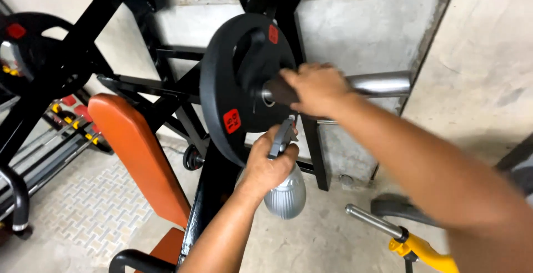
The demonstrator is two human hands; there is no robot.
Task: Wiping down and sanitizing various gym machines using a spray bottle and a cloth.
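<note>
The left hand (269,165) is closed tight round the neck of a grey spray bottle (284,192). The bottle's fat ribbed body hangs just below the fist, and the dark trigger (282,135) sticks up above the knuckles, w/ its tip aimed up at the bar.

The right hand (315,89) is wrapped round a shiny metal bar (383,83), fingers curled over the top. It looks like something dark is pressed between palm & bar, maybe a cloth, but can't tell for sure. Right next to the fingertips, on the same bar, sits a big black weight plate (236,84) w/ red stickers. The bare end of the bar sticks out past the wrist, toward the grey wall (477,56).

Step in hand, I think: cleaning the bar, spray in one hand, rub w/ the other.

Next move prob needs the rubbing hand to slide along the bar, away from the plate, pressing firm. The spray tip has to stay pointed at the metal, not at the knuckles above it.

Below the bottle hand: an orange bench pad (139,156). Below the right arm: a yellow stand (419,248).
</note>
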